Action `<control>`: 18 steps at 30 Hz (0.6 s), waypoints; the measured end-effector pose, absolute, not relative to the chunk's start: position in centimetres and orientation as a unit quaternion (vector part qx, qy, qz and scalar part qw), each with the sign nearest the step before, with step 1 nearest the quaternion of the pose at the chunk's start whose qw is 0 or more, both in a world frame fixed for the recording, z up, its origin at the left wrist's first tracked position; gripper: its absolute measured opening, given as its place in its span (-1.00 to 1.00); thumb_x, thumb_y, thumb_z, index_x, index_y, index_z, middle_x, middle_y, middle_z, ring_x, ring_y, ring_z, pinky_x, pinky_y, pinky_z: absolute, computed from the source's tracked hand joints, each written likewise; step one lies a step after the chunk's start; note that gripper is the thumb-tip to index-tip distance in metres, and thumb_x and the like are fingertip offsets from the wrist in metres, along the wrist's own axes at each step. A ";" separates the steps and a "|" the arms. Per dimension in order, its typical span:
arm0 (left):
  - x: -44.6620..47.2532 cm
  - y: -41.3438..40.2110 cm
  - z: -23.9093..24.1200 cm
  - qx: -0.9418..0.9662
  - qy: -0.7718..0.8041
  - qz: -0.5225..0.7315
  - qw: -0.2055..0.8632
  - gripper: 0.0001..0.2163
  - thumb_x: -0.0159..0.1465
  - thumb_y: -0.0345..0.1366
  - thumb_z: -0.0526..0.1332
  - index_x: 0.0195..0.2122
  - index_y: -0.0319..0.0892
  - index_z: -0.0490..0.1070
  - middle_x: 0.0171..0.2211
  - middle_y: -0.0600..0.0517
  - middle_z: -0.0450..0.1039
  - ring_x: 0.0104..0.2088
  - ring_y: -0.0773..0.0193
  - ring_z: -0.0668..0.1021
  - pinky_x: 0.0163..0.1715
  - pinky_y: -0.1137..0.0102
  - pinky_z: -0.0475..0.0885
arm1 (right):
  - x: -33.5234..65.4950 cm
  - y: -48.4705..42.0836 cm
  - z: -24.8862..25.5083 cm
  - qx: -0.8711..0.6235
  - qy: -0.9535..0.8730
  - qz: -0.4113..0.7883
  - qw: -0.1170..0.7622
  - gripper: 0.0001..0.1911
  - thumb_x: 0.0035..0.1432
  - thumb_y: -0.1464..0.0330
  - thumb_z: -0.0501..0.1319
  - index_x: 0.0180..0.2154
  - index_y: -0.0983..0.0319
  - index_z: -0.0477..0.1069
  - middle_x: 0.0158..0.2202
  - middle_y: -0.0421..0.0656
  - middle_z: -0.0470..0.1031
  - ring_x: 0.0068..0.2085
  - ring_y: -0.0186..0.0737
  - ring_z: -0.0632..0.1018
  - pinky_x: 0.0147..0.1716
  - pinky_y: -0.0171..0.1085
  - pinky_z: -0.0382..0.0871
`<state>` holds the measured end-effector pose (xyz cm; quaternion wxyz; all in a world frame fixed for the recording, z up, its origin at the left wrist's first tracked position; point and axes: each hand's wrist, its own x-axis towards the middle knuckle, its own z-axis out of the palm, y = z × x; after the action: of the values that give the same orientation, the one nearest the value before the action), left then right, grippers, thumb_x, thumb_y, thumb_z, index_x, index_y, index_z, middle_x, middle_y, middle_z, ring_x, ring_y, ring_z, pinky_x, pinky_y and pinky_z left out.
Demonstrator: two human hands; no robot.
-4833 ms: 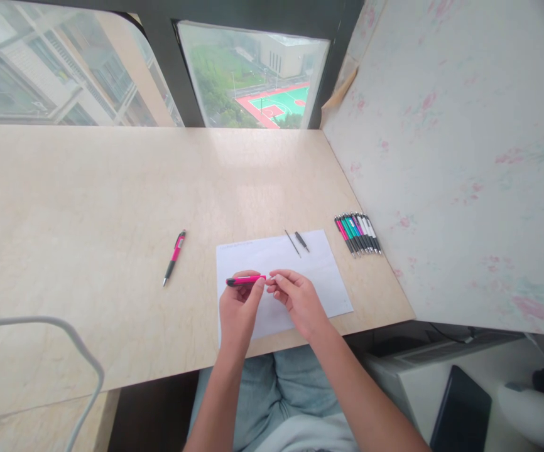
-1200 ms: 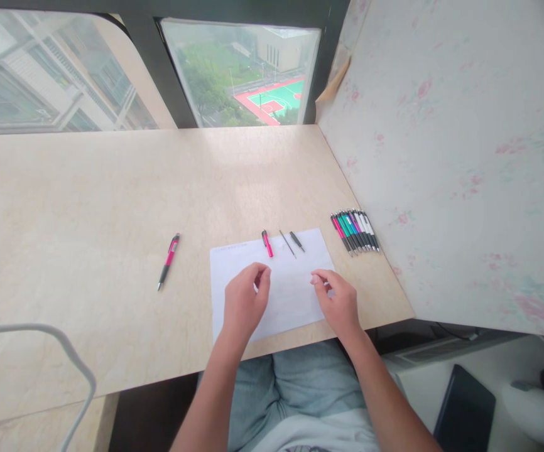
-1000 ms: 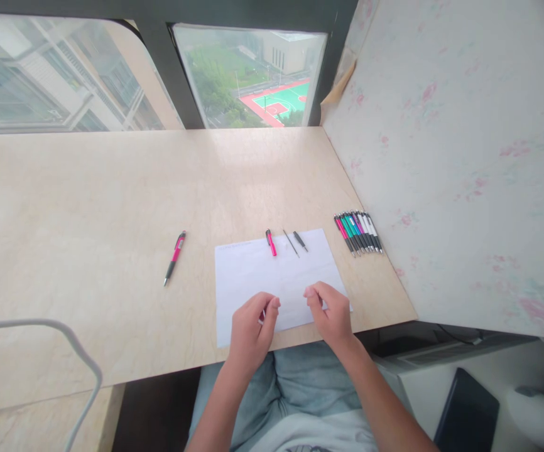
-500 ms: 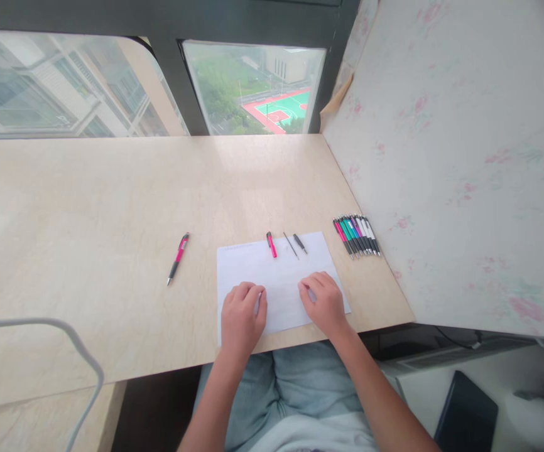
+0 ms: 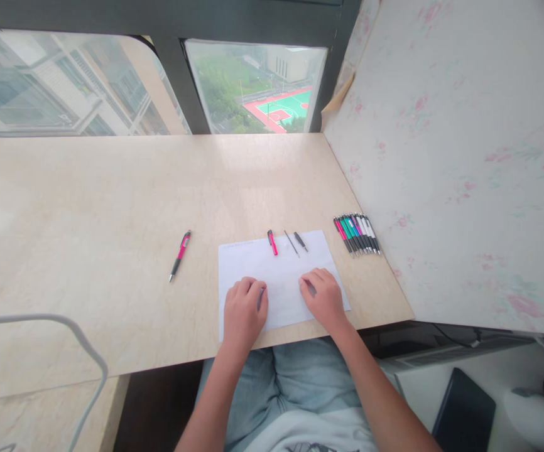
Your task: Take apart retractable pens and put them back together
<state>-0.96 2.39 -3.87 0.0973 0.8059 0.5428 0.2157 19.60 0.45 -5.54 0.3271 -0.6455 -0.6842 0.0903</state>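
A white sheet of paper (image 5: 281, 295) lies at the front edge of the desk. On its left part rests my left hand (image 5: 245, 307), fingers loosely curled and closed, nothing visible in it. My right hand (image 5: 321, 295) rests on the right part, curled in the same way, also with nothing visible in it. Beyond my hands, parts of a taken-apart pen lie in a row on the paper: a pink upper barrel with a black clip (image 5: 272, 243), a thin dark refill (image 5: 291, 243) and a black grip section (image 5: 301, 242).
A whole pink and black pen (image 5: 180, 256) lies left of the paper. Several pens in mixed colours (image 5: 357, 234) lie side by side near the papered wall (image 5: 465, 157). A grey cable (image 5: 83, 342) loops over the desk's left front. Windows (image 5: 257, 88) stand behind the desk (image 5: 125, 201).
Both hands stay in the same place on the paper, and the pen parts have not moved. The view has shifted very slightly.
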 end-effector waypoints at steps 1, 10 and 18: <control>-1.0 2.4 -3.9 0.806 0.543 0.217 0.099 -0.90 0.35 -0.36 0.11 -0.25 -0.12 0.41 -0.29 -0.03 0.45 -0.28 0.15 0.48 -0.24 0.25 0.34 | 19.6 0.5 -5.5 -0.645 -0.684 0.092 0.327 -0.82 0.27 0.44 0.13 -0.40 0.19 0.42 -0.40 -0.14 0.47 -0.29 -0.14 0.43 -0.21 -0.18 0.30; -1.1 2.3 -3.8 0.804 0.542 0.218 0.107 -0.90 0.36 -0.37 0.11 -0.24 -0.13 0.41 -0.28 -0.04 0.45 -0.27 0.14 0.47 -0.21 0.24 0.35 | 19.7 0.4 -5.6 -0.643 -0.684 0.095 0.331 -0.82 0.26 0.44 0.13 -0.40 0.18 0.42 -0.41 -0.14 0.48 -0.29 -0.14 0.44 -0.21 -0.18 0.31; -1.0 2.3 -3.9 0.804 0.542 0.218 0.110 -0.91 0.35 -0.37 0.12 -0.24 -0.13 0.40 -0.28 -0.03 0.45 -0.26 0.14 0.48 -0.21 0.24 0.35 | 19.8 0.5 -5.6 -0.642 -0.685 0.097 0.329 -0.83 0.25 0.44 0.14 -0.39 0.19 0.42 -0.40 -0.14 0.49 -0.29 -0.15 0.44 -0.21 -0.19 0.30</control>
<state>-1.03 2.32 -3.86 0.1097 0.8038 0.5423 0.2185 19.75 0.47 -5.59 0.3289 -0.6423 -0.6854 0.0975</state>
